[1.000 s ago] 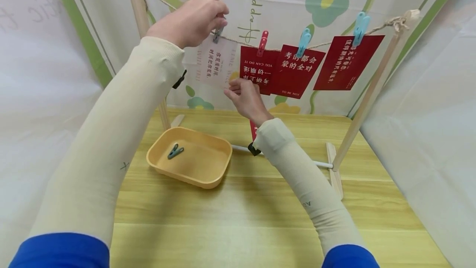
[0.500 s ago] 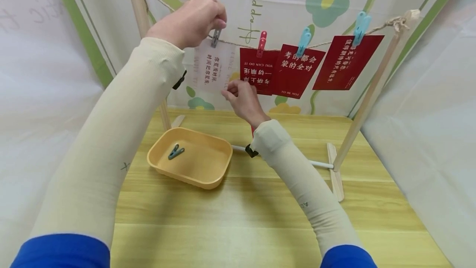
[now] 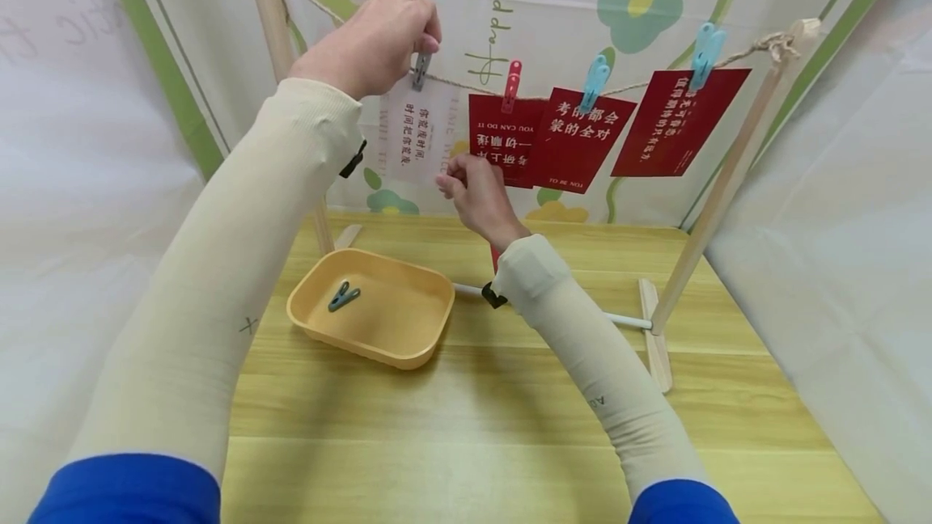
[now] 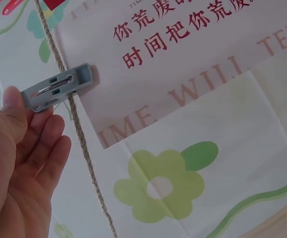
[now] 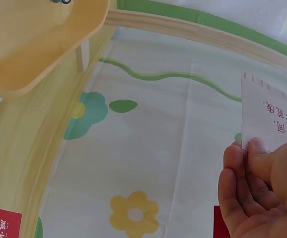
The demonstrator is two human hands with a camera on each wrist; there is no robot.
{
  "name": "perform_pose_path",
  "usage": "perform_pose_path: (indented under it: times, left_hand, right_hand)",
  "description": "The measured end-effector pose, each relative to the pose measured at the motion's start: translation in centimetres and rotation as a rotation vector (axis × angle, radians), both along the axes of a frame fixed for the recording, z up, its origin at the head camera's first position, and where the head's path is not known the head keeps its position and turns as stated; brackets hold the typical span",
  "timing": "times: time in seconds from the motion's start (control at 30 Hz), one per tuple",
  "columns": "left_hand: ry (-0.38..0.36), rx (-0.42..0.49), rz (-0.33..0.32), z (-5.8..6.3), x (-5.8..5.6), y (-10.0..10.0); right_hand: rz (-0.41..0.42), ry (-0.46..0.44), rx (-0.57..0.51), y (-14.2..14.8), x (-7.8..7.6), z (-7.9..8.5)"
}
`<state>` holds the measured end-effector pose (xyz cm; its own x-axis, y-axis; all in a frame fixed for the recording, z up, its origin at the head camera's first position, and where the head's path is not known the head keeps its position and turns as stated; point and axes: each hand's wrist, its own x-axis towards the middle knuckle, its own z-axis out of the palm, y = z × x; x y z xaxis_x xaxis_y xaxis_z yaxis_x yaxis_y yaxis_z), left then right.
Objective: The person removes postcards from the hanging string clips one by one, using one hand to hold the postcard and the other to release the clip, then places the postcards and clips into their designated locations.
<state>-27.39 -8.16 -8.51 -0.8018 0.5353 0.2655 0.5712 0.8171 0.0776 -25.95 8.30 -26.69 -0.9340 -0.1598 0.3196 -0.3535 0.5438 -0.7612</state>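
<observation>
The left hand (image 3: 374,39) pinches a grey clip (image 3: 420,71) onto the twine (image 4: 79,134) over the white card (image 3: 418,132), whose lower corner the right hand (image 3: 476,192) grips (steadying it), so clipping seems underway; next, probably, a gentle release.

Head view looks forward and down from above both arms, taking in table (image 3: 510,427) and twine (image 3: 473,86). Left wrist view sits very close, facing the white card (image 4: 183,64) and peg (image 4: 56,92). Right wrist view is close under the same card (image 5: 270,119), also catching the tray (image 5: 39,44).
</observation>
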Motion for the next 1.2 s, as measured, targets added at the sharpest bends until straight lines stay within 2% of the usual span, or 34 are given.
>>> perform_pose_path:
  times: [0.1, 0.3, 0.67, 0.93, 1.2]
  left_hand:
    - [0.01, 0.029, 0.0, -0.3, -0.1, 0.0]
    - [0.007, 0.105, 0.052, -0.6, -0.2, 0.1]
    - [0.075, 0.26, 0.077, -1.4, -0.3, 0.4]
    - [0.191, 0.329, 0.084, -1.9, -0.5, 0.6]
    - [0.276, 0.407, 0.099, -1.9, -0.8, 0.5]
  right_hand:
    - [-0.009, -0.021, -0.001, 0.0, 0.1, 0.1]
    - [-0.025, -0.022, 0.009, 0.0, 0.3, 0.3]
    - [-0.008, -0.028, 0.003, 0.0, 0.7, 0.2]
    - [-0.01, -0.05, -0.006, -0.1, 0.7, -0.1]
    - [0.003, -0.036, 0.01, -0.1, 0.7, -0.1]
